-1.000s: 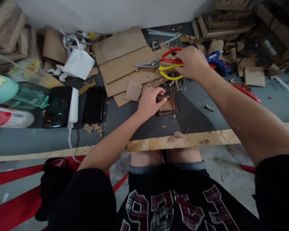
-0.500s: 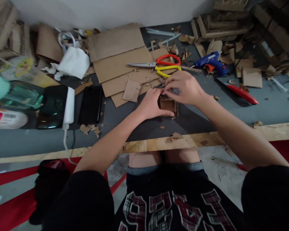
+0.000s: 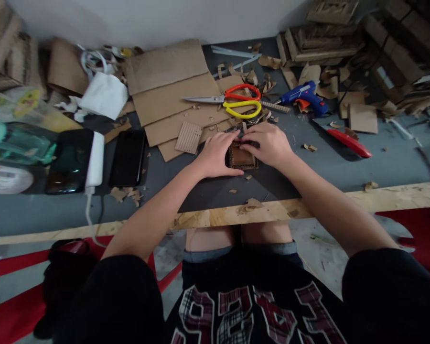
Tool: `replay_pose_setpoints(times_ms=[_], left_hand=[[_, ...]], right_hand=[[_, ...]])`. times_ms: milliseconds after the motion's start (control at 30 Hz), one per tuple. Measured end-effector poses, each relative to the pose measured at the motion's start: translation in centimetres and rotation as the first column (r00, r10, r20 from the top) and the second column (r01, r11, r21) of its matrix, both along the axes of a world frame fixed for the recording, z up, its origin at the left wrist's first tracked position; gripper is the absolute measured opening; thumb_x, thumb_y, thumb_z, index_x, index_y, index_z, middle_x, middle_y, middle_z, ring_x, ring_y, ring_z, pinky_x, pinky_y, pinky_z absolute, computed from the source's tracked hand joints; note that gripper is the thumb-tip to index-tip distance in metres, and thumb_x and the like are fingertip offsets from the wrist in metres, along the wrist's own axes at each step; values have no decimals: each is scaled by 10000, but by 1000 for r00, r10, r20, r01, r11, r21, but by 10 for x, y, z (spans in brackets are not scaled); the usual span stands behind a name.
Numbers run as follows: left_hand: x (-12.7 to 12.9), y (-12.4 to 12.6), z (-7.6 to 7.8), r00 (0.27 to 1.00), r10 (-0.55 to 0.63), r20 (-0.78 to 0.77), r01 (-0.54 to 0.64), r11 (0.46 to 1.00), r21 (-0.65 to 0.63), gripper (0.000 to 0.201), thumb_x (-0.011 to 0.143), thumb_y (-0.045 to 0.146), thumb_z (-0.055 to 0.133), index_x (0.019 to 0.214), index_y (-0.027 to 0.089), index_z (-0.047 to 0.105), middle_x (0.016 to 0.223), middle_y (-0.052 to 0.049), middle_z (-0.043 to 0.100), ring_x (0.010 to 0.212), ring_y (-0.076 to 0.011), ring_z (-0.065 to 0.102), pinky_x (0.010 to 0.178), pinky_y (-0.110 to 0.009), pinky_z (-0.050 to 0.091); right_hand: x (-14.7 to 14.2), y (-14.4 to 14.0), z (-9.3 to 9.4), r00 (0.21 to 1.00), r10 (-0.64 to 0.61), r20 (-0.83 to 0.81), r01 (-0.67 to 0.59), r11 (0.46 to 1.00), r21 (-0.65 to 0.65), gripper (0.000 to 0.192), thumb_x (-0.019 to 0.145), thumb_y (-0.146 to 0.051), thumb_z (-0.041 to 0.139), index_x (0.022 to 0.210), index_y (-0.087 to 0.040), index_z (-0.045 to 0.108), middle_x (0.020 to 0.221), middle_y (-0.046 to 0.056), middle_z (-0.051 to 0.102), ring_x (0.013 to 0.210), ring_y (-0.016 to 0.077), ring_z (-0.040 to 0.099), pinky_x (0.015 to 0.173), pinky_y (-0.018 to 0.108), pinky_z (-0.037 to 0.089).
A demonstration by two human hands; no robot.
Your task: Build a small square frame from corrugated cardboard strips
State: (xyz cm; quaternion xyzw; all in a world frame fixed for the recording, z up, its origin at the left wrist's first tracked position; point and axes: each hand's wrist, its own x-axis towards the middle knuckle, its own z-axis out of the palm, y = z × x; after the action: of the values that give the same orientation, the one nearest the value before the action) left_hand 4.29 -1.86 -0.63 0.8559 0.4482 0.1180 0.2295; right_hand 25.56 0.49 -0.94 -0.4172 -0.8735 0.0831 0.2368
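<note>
A small open cardboard box point(image 3: 241, 158) with corrugated edges lies on the dark tabletop in front of me. My left hand point(image 3: 216, 154) curves around its left side, thumb along the near edge and fingers at the far edge, gripping it. Fingers bent and pressed together, my right hand point(image 3: 268, 143) is at the box's far rim, close to the left fingertips. Whatever the right fingers pinch there is hidden. Just beyond the hands lie scissors point(image 3: 242, 108) with one red and one yellow handle. A ridged cardboard piece point(image 3: 188, 137) rests left of the box.
Flat cardboard sheets point(image 3: 172, 71) lie behind. To the right are a blue glue gun point(image 3: 304, 97) and a red-handled knife point(image 3: 349, 142). A black phone point(image 3: 128, 157), a white charger point(image 3: 95, 160) with cable and a tissue roll point(image 3: 105, 94) are on the left. Cardboard scraps are scattered around.
My right hand has come down and nearer, its fingertips now at the box's far rim rather than above it. The left hand still holds the box. The whole view has shifted slightly.
</note>
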Motion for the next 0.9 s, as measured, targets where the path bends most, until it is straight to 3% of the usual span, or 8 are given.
replay_pose_setpoints(times_ms=[100,200,367,467,667,900], left_hand=[[-1,2,-6,997,25,68,-28,998,49,1115,647,575,833,1519,90,337,1435,-207,531,1340,-362,470,1157,-521,364],[-1,2,-9,993,35,112,-44,996,75,1151,606,611,854,1514,119,346,1409,-189,559,1295,-352,509,1135,-519,389],[-1,1,-11,985,23,172,-41,994,106,1122,579,640,862,1473,155,389,1340,-156,612,1254,-339,541,1118,-519,400],[-1,1,-9,988,22,153,-37,994,99,1102,604,618,855,1491,189,363,1356,-153,605,1273,-347,528,1107,-532,398],[-1,3,-3,995,47,87,-52,997,64,1176,583,676,840,1523,189,328,1416,-173,570,1331,-404,477,1127,-587,335],[-2,4,-3,996,9,93,-15,998,63,1206,542,704,846,1510,180,355,1420,-199,556,1333,-412,475,1135,-586,343]], right_hand=[[1,0,5,996,23,84,-27,999,38,290,966,-330,516,972,-205,777,1068,83,760,1020,292,654,909,488,459],[1,1,7,998,44,51,-47,997,65,280,966,-304,500,986,-192,756,1083,90,756,1029,276,655,921,461,455],[3,4,2,977,-16,-213,33,996,77,305,993,-352,471,1018,-177,720,976,88,761,929,223,691,853,363,501],[6,8,-1,941,20,-339,-1,998,55,252,975,-332,527,985,-187,733,925,64,771,864,196,708,809,328,528],[6,16,-8,929,189,-320,-171,982,83,150,889,-316,668,820,-243,779,844,20,779,822,194,708,854,378,532],[-4,9,-11,953,66,-296,-46,996,77,123,819,-288,693,739,-240,773,859,35,766,851,216,678,879,422,520]])
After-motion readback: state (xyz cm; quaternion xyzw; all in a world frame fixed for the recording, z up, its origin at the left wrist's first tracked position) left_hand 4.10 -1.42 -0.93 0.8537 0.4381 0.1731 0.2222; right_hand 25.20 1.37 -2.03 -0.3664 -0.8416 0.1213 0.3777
